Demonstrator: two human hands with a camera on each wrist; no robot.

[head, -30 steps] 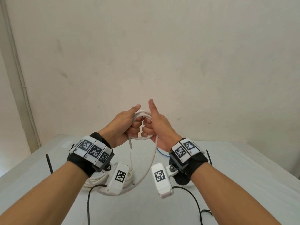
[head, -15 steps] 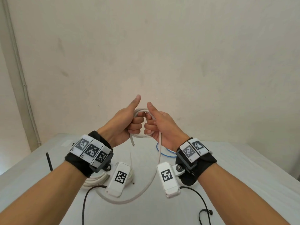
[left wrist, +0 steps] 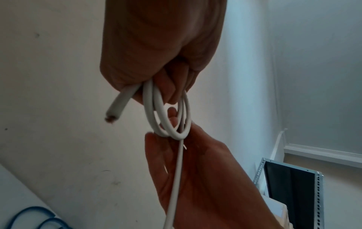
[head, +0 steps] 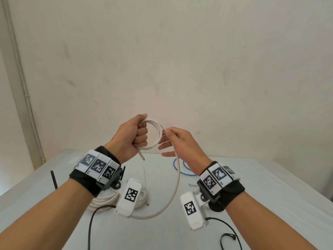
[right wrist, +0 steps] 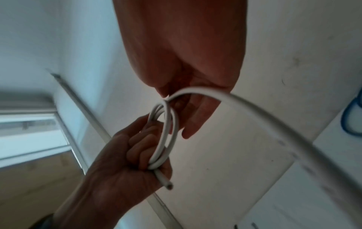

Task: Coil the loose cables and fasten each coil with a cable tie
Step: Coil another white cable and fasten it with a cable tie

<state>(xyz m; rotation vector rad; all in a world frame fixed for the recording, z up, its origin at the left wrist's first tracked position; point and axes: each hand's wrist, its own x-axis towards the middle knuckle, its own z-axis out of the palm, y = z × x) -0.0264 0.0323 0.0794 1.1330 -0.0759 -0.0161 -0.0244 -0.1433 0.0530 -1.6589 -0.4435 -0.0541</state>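
My left hand [head: 138, 136] is raised above the table in a fist and grips a small coil of white cable [head: 160, 135] of two or three turns. The cable's cut end [head: 141, 156] sticks out below the fist. My right hand [head: 170, 135] pinches the cable at the coil's right side with thumb and forefinger, the other fingers straight. From there the loose tail [head: 178, 177] hangs down and curves onto the table. The left wrist view shows the coil [left wrist: 148, 105] under my fist, and the right wrist view shows the tail [right wrist: 274, 124].
A larger white coil [head: 104, 202] lies on the white table [head: 270, 186] under my left wrist. A blue cable loop [head: 187, 173] lies beyond my right wrist. A black strip [head: 53, 179] lies at the left and a black cord [head: 228, 238] at the front right. A wall stands close behind.
My right hand has let go its fist grip beside the left and shifted right to pinch the coil's side. Both thumbs have come down and the loop now shows wider.
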